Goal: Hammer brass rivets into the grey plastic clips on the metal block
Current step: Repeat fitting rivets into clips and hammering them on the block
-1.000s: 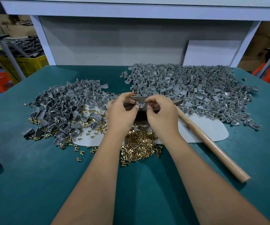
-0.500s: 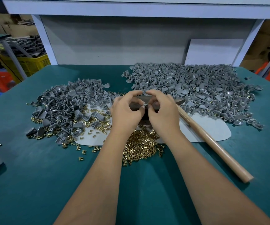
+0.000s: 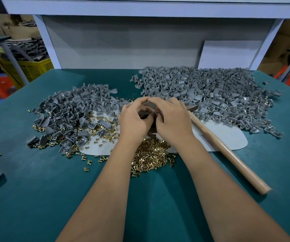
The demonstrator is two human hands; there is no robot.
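Both your hands have closed tighter together: your left hand [image 3: 135,119] and right hand [image 3: 173,119] pinch 1 grey clip [image 3: 153,114] over the mostly hidden metal block [image 3: 143,114], likely seating a rivet. Hammer [image 3: 228,151] lies idle just right of your right hand.

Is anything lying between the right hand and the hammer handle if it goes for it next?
Nothing visible does. The hammer handle lies bare on the table just beside the right hand, whose fingers pinch a small part with the left hand.
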